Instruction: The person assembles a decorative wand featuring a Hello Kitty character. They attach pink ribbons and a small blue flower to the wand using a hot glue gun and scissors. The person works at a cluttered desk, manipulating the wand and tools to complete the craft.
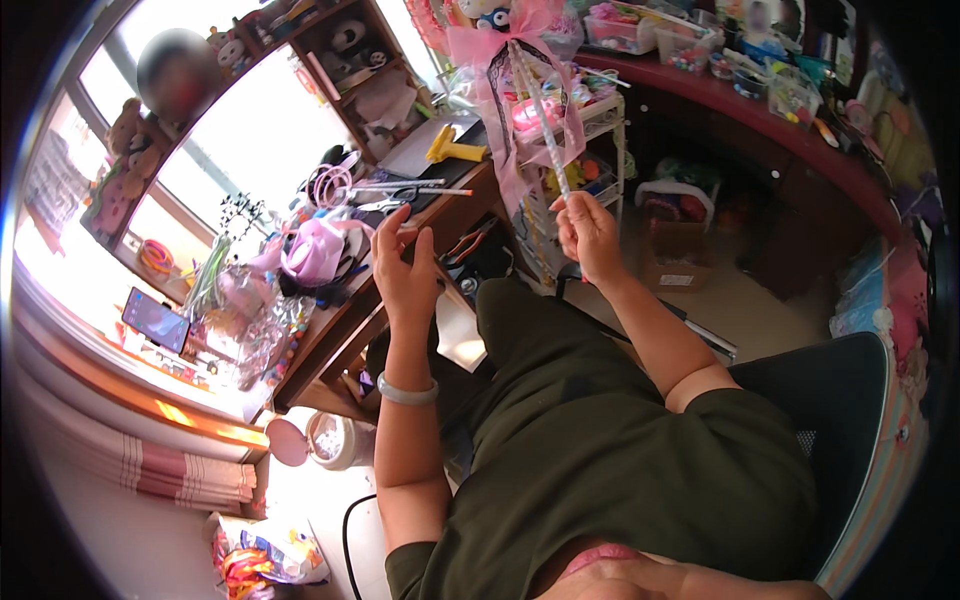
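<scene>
My right hand (589, 234) grips the lower end of a pale, ribbon-wrapped stick (545, 124), which slants up and away from me. Near its top is a large pink sheer bow (484, 51), its long tails hanging down, with black lace trim along one. A small plush figure (495, 16) shows above the bow, partly cut off by the picture's edge. My left hand (403, 274) is raised by the desk edge, fingers apart and curved, with nothing seen in it. Beyond it lie scissors (384, 206) and thin wrapped rods (439, 192).
On the wooden desk (472, 180) are a yellow glue gun (454, 147), pink ribbon rolls (332, 180) and a lilac fabric bundle (313, 251). A phone (156, 319) stands at the left. A white cart (611, 124) holds craft supplies. A cardboard box (679, 259) sits on the floor.
</scene>
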Demonstrator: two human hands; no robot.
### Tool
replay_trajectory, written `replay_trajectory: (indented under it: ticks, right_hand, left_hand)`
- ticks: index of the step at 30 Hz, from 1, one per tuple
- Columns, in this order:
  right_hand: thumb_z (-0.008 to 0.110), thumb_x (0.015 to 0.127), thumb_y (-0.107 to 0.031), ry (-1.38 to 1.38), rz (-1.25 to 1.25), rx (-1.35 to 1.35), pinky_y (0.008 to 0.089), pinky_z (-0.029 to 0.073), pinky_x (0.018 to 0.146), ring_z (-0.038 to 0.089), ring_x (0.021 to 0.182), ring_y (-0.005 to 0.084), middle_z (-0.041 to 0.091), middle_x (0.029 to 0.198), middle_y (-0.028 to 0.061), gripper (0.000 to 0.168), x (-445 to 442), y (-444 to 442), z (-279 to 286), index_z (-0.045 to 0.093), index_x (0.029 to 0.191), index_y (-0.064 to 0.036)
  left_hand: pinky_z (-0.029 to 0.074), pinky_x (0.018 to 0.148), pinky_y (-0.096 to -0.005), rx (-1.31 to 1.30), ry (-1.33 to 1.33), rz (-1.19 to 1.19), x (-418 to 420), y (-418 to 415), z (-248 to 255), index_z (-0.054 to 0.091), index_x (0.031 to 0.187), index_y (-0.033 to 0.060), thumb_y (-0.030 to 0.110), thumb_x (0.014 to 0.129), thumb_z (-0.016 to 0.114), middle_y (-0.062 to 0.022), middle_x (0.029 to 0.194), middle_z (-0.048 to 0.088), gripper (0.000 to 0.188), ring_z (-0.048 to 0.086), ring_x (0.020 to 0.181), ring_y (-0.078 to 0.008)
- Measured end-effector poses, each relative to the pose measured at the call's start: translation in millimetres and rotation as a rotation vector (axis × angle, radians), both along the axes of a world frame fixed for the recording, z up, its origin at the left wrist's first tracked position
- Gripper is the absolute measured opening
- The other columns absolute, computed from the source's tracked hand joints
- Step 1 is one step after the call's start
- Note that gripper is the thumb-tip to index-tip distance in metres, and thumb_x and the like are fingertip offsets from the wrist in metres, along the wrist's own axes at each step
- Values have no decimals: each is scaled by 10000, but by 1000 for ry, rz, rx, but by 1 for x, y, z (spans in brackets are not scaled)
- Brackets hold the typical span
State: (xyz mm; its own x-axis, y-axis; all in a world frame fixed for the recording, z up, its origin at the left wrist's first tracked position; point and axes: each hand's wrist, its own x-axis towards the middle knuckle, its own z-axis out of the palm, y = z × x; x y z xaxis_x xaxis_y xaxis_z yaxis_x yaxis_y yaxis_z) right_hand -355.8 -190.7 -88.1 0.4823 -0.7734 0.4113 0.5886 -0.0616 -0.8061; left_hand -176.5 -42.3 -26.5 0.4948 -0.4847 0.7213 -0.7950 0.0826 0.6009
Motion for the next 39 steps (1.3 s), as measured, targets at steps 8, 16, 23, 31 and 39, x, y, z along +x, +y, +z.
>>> replay_trajectory:
  ticks: [8,16,23,31,39]
  right_hand:
    - [435,958,-269,23,-127,-21,169,264,394,327,446,16,387,568,-52,263,-13,-16,5,550,875,-47]
    - [450,952,-253,-42,-63,12,170,222,367,310,417,17,414,589,-34,242,-13,-10,4,544,917,-33]
    - [451,950,-262,-71,71,98,175,224,372,307,416,21,403,575,-39,255,-16,4,6,535,912,-24]
    - [420,961,-263,-59,115,47,181,238,381,317,423,25,425,599,-14,266,-15,17,8,497,931,-10]
    - [440,955,-254,-111,104,39,176,234,379,312,431,19,393,581,-40,247,-18,7,1,527,917,-26]
  left_hand:
    - [469,680,-232,160,240,-245,-14,-9,-33,593,1064,26,78,823,613,-67,995,599,248,583,744,-105]
    - [465,702,-209,158,310,-458,-33,-31,15,622,1008,-4,103,858,590,-39,848,653,187,592,759,-79]
    - [437,751,-233,199,350,-600,-48,-76,61,609,1068,-10,289,898,543,-44,915,641,350,567,828,-93]
    - [425,635,-208,103,530,-656,-64,-95,62,637,942,-39,233,851,629,4,774,615,287,532,681,-67]
    - [389,502,-237,172,451,-246,-31,-64,46,654,732,1,369,895,538,-12,576,540,419,483,536,-82]
